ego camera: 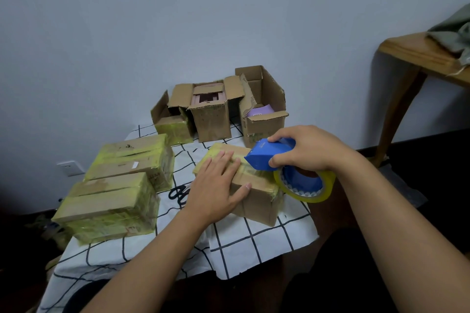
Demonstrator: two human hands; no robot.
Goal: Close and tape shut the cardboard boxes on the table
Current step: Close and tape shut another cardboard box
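my left hand (pixel 218 183) lies flat, fingers straight, pressing the top of the closed cardboard box (pixel 256 201) at the table's (pixel 254 241) near right. my right hand (pixel 307 147) grasps the blue tape dispenser (pixel 269 155), its nose on the box's top, yellow roll (pixel 305 187) overhanging the edge. two taped boxes (pixel 119 185) sit left; three open boxes (pixel 216 109) stand behind. scissors (pixel 179 194) lie between.
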